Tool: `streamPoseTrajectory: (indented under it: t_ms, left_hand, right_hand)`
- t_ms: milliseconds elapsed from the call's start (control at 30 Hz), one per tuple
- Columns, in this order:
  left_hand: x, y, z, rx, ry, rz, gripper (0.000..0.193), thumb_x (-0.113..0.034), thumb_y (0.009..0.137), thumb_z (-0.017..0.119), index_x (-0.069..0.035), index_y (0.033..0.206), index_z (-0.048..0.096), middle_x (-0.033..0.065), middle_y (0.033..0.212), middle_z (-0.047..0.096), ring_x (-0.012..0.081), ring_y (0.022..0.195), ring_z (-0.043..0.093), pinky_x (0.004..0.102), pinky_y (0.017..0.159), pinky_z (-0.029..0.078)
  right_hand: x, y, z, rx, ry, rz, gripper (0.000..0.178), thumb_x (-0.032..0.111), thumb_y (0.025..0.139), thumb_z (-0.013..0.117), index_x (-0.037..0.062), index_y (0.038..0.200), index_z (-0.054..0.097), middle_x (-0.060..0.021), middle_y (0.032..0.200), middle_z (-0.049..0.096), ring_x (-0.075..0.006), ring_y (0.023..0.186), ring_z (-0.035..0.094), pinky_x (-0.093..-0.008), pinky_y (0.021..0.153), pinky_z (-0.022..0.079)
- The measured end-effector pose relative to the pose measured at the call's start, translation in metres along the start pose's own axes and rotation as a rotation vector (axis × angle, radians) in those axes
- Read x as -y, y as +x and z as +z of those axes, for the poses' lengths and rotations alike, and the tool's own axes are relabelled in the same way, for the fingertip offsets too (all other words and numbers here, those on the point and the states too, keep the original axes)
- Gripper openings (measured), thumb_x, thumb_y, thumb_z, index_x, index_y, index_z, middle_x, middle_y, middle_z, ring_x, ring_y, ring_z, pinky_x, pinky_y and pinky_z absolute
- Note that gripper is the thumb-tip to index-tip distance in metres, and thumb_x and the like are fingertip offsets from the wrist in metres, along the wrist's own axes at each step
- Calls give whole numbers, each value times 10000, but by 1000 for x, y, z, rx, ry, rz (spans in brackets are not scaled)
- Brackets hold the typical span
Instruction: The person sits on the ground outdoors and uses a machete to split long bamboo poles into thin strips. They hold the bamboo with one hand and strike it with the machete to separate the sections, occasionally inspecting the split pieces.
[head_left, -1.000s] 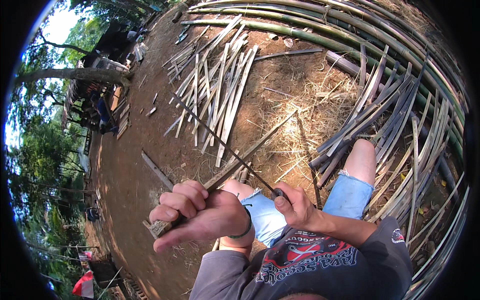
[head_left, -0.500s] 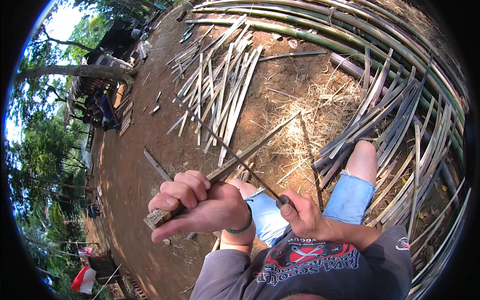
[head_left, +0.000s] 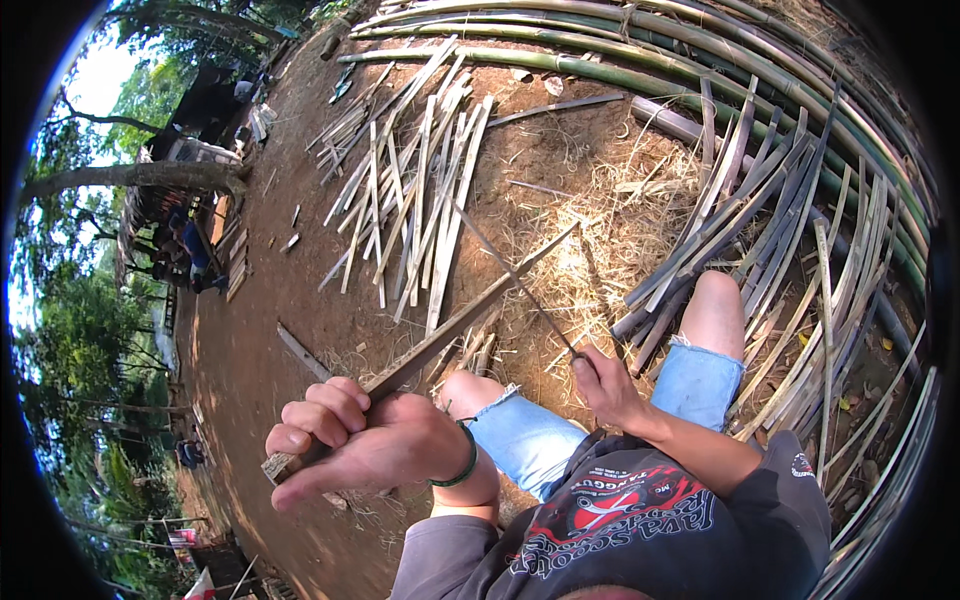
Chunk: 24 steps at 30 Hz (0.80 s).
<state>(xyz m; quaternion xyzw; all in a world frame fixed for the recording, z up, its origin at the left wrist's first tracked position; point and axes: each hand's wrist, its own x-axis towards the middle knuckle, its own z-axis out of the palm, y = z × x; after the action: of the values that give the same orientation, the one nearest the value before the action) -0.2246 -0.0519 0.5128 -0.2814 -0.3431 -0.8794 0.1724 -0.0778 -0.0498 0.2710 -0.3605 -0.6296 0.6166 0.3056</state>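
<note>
My left hand point(head_left: 375, 440) is closed around the near end of a long bamboo strip point(head_left: 470, 315), its thumb lying along the underside. The strip slants up and away to the right, over my knee. In my right hand point(head_left: 612, 390) is a long, thin-bladed knife point(head_left: 545, 314), its handle mostly hidden by the fingers. The blade crosses the strip toward the strip's far part and points up-left. Whether its edge bites into the bamboo I cannot tell.
Pale split bamboo strips point(head_left: 425, 200) lie piled ahead on the dirt. Curly shavings point(head_left: 580, 262) cover the ground before my knees. Darker strips point(head_left: 755, 225) fan out at the right, beside whole green bamboo poles point(head_left: 590, 70). A person point(head_left: 192, 245) is far left under a shelter.
My right hand has pushed forward, and the knife now crosses the strip farther from my left hand. The blade has swung steeper. My left hand keeps its hold.
</note>
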Motion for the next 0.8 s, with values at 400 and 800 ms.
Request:
streamPoseTrajectory:
  t_ms: [400,800]
  left_hand:
    - [2,7,0,-37,30,17,557,-659,933,376,-114,820,410,-28,631,202,87,529,181,238,490,169]
    - [10,19,-5,-41,77,12,577,-676,933,340,-118,807,415,-29,630,239,100,529,202,239,496,200]
  right_hand:
    - [-44,37,-8,-150,-124,18,399,336,995,467,2,776,471,-143,520,432,-233,470,430,-407,475,347]
    - [-105,65,-14,-162,-208,93,392,334,1008,444,-25,862,504,-176,568,496,-261,508,499,-433,514,386]
